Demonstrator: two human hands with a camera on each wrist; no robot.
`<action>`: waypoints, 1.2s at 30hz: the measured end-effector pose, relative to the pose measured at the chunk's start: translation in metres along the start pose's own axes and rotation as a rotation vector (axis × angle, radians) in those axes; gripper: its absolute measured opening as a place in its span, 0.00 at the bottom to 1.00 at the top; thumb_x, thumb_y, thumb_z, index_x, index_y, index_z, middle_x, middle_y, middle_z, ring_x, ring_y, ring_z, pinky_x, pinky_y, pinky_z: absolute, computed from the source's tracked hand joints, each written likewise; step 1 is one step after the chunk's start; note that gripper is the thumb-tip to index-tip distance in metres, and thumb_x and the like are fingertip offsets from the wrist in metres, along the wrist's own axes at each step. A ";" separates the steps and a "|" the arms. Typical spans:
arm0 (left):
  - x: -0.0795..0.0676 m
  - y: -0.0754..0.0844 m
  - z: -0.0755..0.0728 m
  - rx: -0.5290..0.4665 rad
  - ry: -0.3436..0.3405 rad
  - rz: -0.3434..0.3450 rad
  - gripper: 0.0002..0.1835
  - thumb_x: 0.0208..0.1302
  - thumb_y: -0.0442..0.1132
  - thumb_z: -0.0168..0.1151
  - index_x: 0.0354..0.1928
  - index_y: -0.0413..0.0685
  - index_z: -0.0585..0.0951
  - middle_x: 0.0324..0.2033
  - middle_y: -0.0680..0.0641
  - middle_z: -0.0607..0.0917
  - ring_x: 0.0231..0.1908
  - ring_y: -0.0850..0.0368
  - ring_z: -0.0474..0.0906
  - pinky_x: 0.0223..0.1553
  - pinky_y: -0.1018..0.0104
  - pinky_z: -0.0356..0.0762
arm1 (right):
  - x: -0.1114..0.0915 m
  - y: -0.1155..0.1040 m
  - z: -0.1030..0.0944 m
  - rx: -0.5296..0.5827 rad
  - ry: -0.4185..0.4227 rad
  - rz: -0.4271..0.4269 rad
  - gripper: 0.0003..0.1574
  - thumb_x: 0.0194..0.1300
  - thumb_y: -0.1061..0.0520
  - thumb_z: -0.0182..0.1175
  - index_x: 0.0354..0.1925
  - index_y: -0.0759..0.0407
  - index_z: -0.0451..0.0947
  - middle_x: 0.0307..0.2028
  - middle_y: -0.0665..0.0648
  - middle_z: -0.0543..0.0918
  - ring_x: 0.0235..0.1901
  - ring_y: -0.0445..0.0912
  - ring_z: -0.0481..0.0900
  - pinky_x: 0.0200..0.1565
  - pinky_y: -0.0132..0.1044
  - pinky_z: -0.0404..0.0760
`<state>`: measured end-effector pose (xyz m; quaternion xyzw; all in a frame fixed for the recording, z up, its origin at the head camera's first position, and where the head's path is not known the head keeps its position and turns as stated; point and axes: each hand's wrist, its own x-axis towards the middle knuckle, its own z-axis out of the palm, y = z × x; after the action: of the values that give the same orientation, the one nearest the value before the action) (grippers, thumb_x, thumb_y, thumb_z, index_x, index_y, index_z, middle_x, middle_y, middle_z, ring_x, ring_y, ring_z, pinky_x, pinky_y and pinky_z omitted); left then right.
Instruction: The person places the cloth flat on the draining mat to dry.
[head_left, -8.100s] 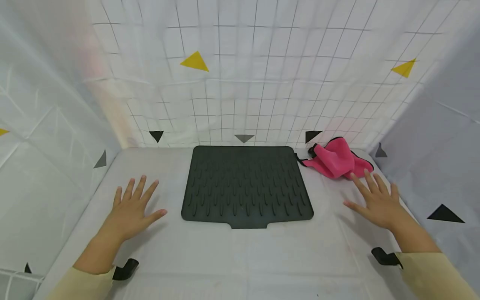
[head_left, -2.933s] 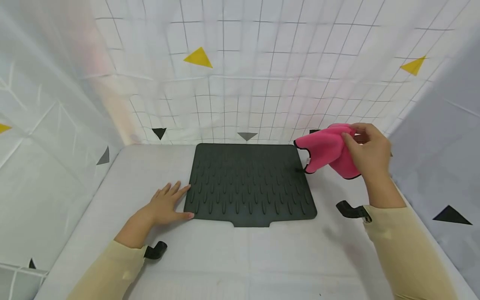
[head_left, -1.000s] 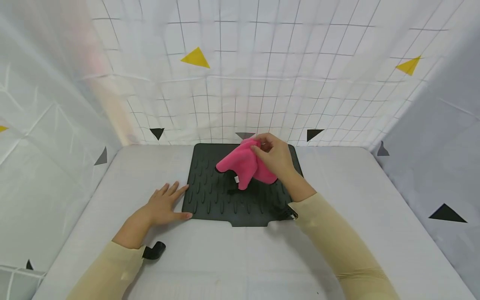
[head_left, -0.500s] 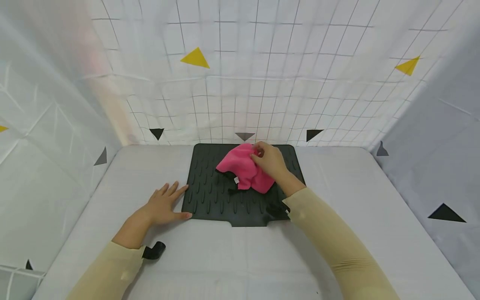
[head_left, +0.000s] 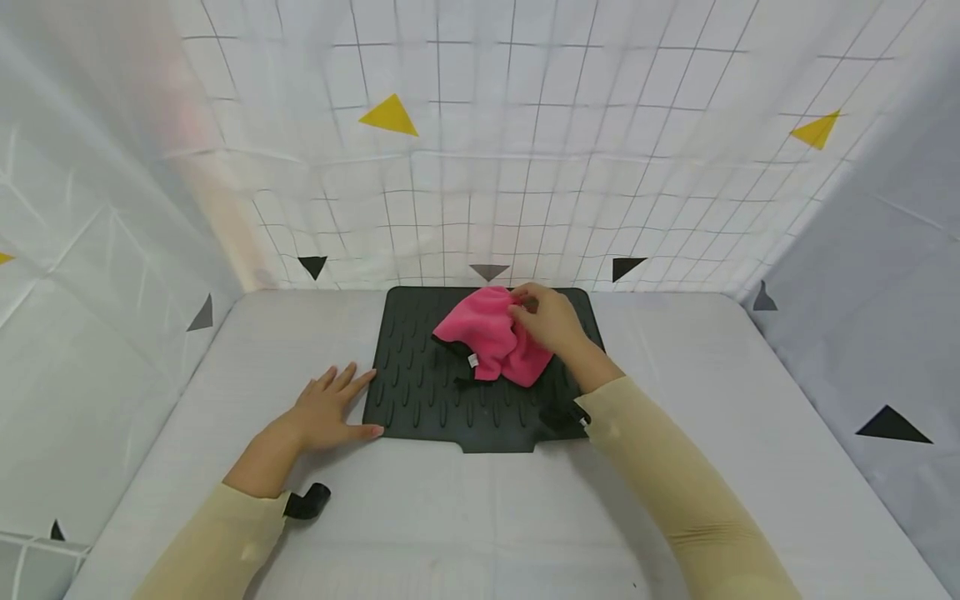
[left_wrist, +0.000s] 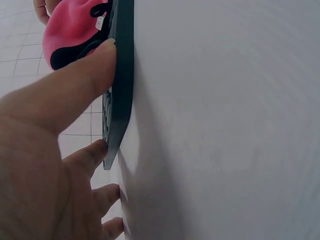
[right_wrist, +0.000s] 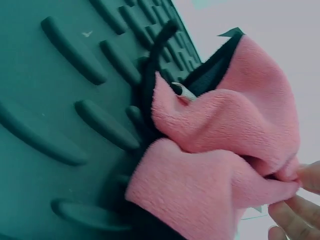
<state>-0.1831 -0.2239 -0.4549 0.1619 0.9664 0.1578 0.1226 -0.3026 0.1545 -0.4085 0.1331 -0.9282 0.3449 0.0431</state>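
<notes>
A dark ribbed mat [head_left: 420,417] lies on the white table; in the right wrist view its raised ridges [right_wrist: 75,50] show close up. A pink cloth [head_left: 480,325] with black edging, a loop and a small white tag rests bunched on the middle of the mat. My right hand [head_left: 551,321] pinches a fold of the cloth [right_wrist: 215,120] between thumb and fingers. My left hand [head_left: 322,414] lies spread at the mat's left edge. In the left wrist view, its thumb [left_wrist: 90,72] and a finger touch the mat's rim [left_wrist: 123,75].
White table cover [head_left: 420,525] surrounds the mat. A white grid-lined curtain [head_left: 480,167] stands behind it, with plain white sheets at both sides. Black mounts [head_left: 307,502] stick out from the sleeves.
My right hand has taken the cloth from beside the mat's right side, carried it left and lowered it onto the mat. My left hand has come to the mat's left edge.
</notes>
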 end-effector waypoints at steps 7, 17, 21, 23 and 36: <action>-0.002 0.004 -0.002 -0.004 0.011 -0.003 0.55 0.57 0.72 0.62 0.78 0.48 0.57 0.76 0.31 0.52 0.73 0.24 0.42 0.67 0.26 0.41 | -0.010 -0.003 -0.021 0.048 0.015 -0.009 0.16 0.72 0.50 0.61 0.54 0.55 0.81 0.51 0.55 0.85 0.47 0.52 0.84 0.49 0.50 0.82; -0.003 0.004 -0.002 -0.013 0.019 -0.007 0.55 0.57 0.71 0.63 0.78 0.47 0.58 0.75 0.30 0.53 0.73 0.24 0.43 0.67 0.26 0.41 | -0.033 -0.009 -0.044 0.035 0.061 -0.054 0.16 0.71 0.52 0.62 0.52 0.58 0.82 0.47 0.57 0.86 0.40 0.52 0.83 0.41 0.48 0.82; -0.002 0.004 0.000 -0.011 0.028 -0.006 0.55 0.57 0.72 0.63 0.78 0.47 0.58 0.75 0.31 0.53 0.73 0.24 0.43 0.67 0.26 0.41 | -0.042 -0.008 -0.049 0.018 0.074 -0.065 0.17 0.71 0.51 0.63 0.52 0.59 0.82 0.46 0.58 0.86 0.39 0.51 0.83 0.39 0.47 0.82; -0.001 0.004 0.000 -0.008 0.030 -0.005 0.55 0.57 0.72 0.63 0.78 0.47 0.58 0.75 0.31 0.53 0.73 0.24 0.43 0.67 0.26 0.41 | -0.047 -0.005 -0.050 0.012 0.081 -0.064 0.17 0.71 0.51 0.63 0.52 0.58 0.82 0.45 0.58 0.86 0.38 0.51 0.83 0.38 0.46 0.81; -0.001 0.006 -0.002 -0.004 0.028 0.000 0.54 0.57 0.70 0.65 0.77 0.46 0.59 0.74 0.29 0.55 0.72 0.23 0.45 0.66 0.25 0.44 | -0.071 0.018 -0.051 -0.005 0.093 -0.068 0.16 0.71 0.50 0.63 0.51 0.58 0.82 0.42 0.57 0.87 0.34 0.49 0.81 0.33 0.42 0.79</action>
<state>-0.1813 -0.2189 -0.4511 0.1594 0.9677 0.1620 0.1093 -0.2400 0.2161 -0.3938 0.1481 -0.9210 0.3467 0.0980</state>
